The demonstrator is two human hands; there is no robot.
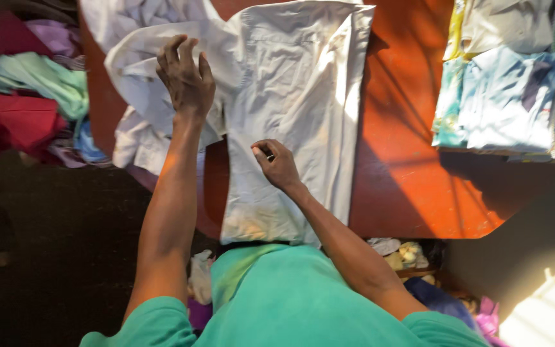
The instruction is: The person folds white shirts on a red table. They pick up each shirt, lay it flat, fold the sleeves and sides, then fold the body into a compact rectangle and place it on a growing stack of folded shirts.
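While folding white shirt point(297, 96): left hand point(186, 80) splayed on sleeve at 10 o'clock, right hand point(277, 164) pinching fabric mid-panel; next likely needs sleeve drawn inward.

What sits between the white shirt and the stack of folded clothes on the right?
Head view: only bare orange-red tabletop, part sunlit, part shadowed, lies between the white shirt and the folded stack.
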